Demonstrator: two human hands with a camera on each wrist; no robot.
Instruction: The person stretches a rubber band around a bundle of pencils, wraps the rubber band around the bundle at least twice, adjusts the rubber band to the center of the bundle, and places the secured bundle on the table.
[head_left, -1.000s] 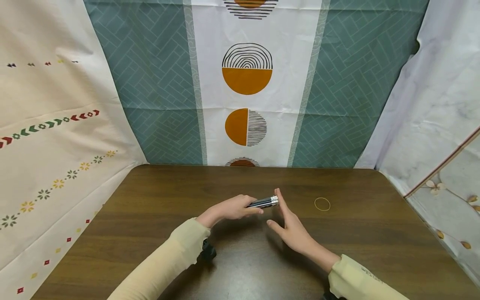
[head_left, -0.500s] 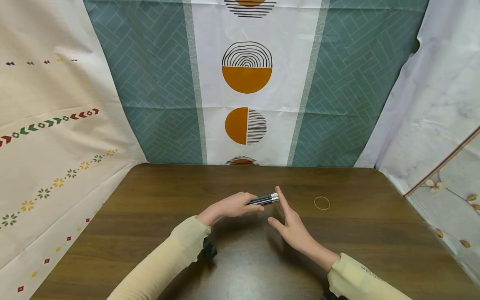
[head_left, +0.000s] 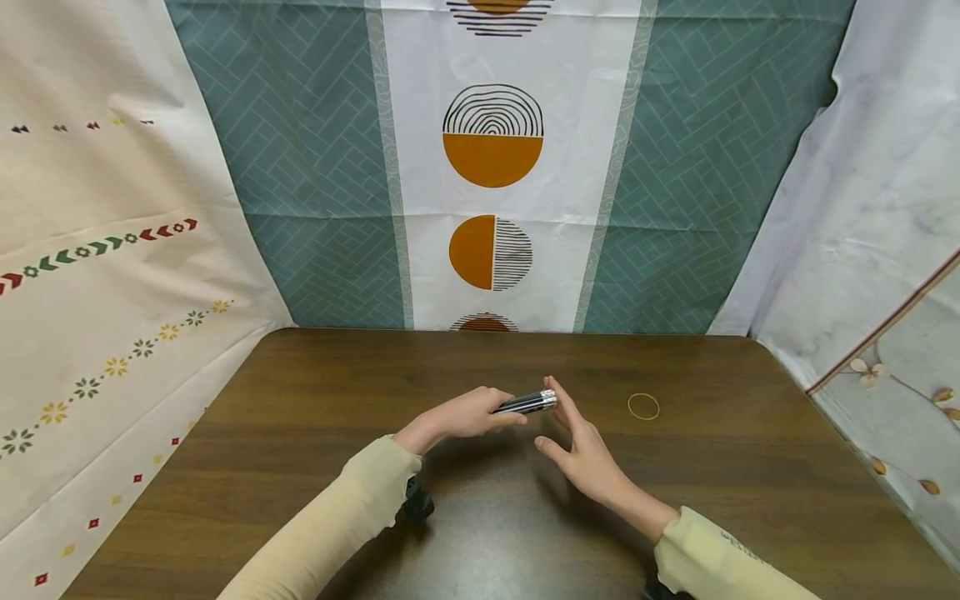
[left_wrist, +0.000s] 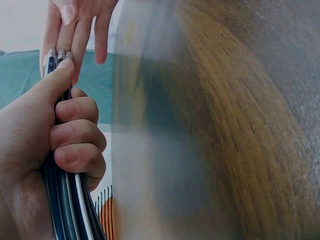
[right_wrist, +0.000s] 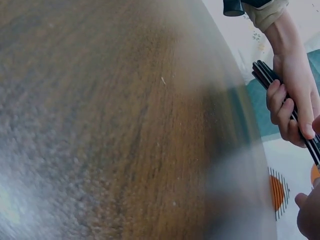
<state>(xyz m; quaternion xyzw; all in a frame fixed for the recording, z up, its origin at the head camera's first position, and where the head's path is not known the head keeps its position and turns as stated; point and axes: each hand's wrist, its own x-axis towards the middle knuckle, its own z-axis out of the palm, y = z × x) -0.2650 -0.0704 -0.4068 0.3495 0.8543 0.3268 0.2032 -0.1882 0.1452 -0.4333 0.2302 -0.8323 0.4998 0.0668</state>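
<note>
A bundle of slim dark pencils [head_left: 527,403] with silver ends is held above the table in my left hand [head_left: 467,413]. In the left wrist view, its thumb and curled fingers wrap the pencils [left_wrist: 65,195]. My right hand [head_left: 588,462] is raised at the silver ends, its fingers straight and laid flat against or just beside them; contact is hard to tell. Its thumb stands apart from the bundle. The right wrist view shows the dark opposite ends of the pencils [right_wrist: 264,72] sticking out behind the left hand. The fingers cover the middle of the bundle.
A thin yellowish loop, like a rubber band [head_left: 643,418], lies on the brown wooden table [head_left: 337,367] to the right of the hands. Patterned cloths hang behind the table [head_left: 315,167] and along both sides.
The right fingertips shift slightly left, tilting over the silver ends. The left hand keeps its grip with barely any movement, and the loop stays where it was.
</note>
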